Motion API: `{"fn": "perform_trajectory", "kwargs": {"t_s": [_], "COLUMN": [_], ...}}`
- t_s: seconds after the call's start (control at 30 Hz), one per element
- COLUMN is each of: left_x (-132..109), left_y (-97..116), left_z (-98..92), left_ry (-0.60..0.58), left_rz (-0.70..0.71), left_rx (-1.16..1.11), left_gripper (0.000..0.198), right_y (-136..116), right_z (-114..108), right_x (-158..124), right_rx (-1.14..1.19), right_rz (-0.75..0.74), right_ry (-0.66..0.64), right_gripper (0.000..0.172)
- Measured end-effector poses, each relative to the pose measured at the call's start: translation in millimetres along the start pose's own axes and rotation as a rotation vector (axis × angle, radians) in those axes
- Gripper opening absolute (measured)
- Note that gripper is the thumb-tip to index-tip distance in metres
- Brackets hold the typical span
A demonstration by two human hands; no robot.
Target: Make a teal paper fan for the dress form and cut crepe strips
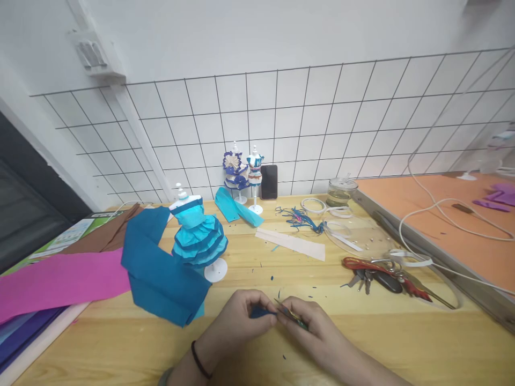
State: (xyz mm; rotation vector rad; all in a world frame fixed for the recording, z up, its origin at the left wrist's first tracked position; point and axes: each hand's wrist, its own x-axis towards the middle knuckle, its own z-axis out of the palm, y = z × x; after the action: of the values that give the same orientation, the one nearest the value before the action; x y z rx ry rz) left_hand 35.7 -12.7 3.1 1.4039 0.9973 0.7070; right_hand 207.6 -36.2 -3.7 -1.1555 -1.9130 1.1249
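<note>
My left hand (237, 324) pinches a small folded piece of dark blue crepe paper (259, 311) near the front of the table. Close against it, my right hand (316, 329) grips small scissors (296, 317), their thin blades pointing up and left beside the paper. Fingers partly cover both the paper and the scissors. Up and left of my hands stands a white mini dress form (183, 199) in a tiered turquoise and blue paper dress (200, 239). A wide strip of dark blue crepe paper (161, 284) lies folded to its left.
Blue scraps (302, 219), a pale paper strip (292, 244), tape rolls (314, 205), a glass jar (341, 191) and keys (364, 280) lie on the wooden table. Two smaller dressed forms (255, 171) and a phone (269, 182) stand by the wall. Pink paper (68, 279) lies left.
</note>
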Motion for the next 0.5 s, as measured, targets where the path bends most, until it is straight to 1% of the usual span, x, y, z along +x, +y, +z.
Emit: {"fn": "perform_trajectory", "kwargs": {"t_s": [0.1, 0.17, 0.3, 0.4, 0.5], "left_x": [0.3, 0.8, 0.9, 0.1, -0.2], "left_y": [0.0, -0.7, -1.0, 0.4, 1.0], "left_z": [-0.5, -2.0, -4.0, -2.4, -0.9], "left_ry": [0.02, 0.008, -0.004, 0.006, 0.011], "left_rz": [-0.014, -0.032, -0.078, -0.046, -0.031], "left_rx": [0.042, 0.026, -0.023, -0.004, 0.012], "left_gripper": [0.009, 0.008, 0.012, 0.009, 0.007], "right_y": [3.6, 4.2, 1.7, 0.2, 0.3], "right_z": [-2.0, -3.6, -4.9, -3.4, -1.7], "right_x": [-0.2, 0.2, 1.5, 2.0, 2.0], "right_rx": [-0.011, 0.0, 0.026, 0.022, 0.045], "right_rz": [-0.021, -0.029, -0.004, 0.016, 0.018], "right_ry": [-0.017, -0.019, -0.008, -0.01, -0.002], "right_gripper": [0.028, 0.029, 0.033, 0.028, 0.031]}}
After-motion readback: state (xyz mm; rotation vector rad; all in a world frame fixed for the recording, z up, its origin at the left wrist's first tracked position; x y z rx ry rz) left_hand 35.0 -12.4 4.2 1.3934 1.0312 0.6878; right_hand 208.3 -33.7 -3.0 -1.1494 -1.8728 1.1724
